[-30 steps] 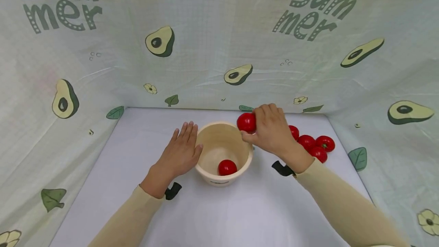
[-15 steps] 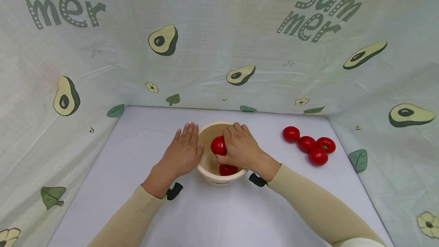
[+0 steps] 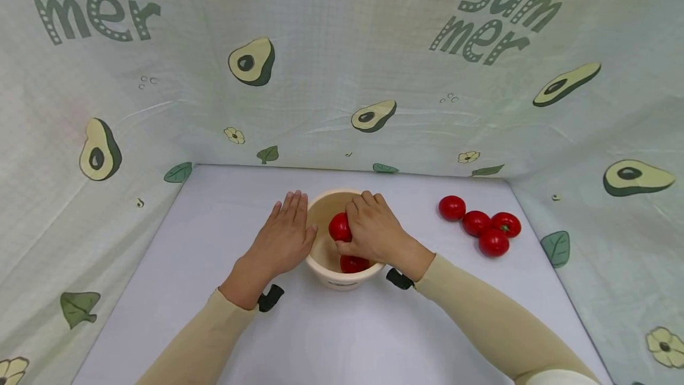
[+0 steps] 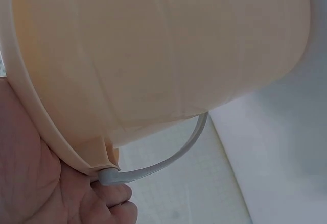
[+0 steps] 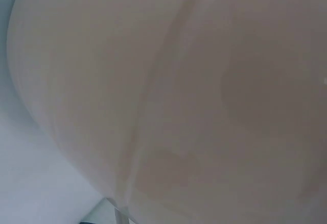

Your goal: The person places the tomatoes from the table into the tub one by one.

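Observation:
A cream bucket stands upright on the white table, its grey handle hanging at the side in the left wrist view. My left hand lies with straight fingers against the left of its rim. My right hand reaches over the right rim and grips a red tomato inside the bucket's mouth. Below that, another tomato rests in the bucket, partly covered by the hand. The right wrist view is filled by the bucket's outer wall; the hand is hidden there.
Several tomatoes lie grouped on the table to the right, one showing a green stem. A cloth printed with avocados and lettering hangs behind and along both sides of the table.
My right hand has carried the tomato left and down, from above the bucket's right rim into its mouth, then held still. The left hand stays at the rim.

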Demonstrator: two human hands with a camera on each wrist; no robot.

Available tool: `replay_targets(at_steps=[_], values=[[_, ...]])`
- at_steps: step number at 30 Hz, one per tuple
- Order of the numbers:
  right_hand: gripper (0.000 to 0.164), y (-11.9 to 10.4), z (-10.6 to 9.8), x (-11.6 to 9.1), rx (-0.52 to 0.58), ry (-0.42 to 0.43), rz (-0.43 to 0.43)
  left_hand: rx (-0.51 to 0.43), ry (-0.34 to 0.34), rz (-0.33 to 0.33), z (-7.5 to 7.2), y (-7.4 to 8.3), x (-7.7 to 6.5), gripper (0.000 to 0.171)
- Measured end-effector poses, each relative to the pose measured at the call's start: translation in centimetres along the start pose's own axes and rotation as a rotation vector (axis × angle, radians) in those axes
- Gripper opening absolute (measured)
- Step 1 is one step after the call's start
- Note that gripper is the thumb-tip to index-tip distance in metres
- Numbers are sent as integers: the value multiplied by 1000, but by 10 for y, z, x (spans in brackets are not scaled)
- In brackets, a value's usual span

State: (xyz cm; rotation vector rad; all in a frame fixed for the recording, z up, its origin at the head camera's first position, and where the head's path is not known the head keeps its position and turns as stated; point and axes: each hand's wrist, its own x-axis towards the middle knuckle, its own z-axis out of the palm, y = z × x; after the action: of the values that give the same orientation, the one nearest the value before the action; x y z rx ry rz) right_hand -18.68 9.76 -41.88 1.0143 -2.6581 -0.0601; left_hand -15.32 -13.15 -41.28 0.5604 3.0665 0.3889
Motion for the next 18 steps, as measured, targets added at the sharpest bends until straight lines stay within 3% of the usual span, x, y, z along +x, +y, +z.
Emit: replay_targets(at_steps=[6, 12, 15, 18], values=[[60, 0, 0, 0, -8, -26, 5, -5, 2, -2, 1, -1, 0, 72], [57, 5, -1, -1, 75, 67, 24, -6, 1, -5, 2, -2, 0, 73], [57, 20, -4, -3, 88, 157, 55, -15, 7, -3, 2, -2, 0, 73], [59, 54, -7, -8, 65, 241, 123, -21, 8, -3, 2, -1, -1, 73]])
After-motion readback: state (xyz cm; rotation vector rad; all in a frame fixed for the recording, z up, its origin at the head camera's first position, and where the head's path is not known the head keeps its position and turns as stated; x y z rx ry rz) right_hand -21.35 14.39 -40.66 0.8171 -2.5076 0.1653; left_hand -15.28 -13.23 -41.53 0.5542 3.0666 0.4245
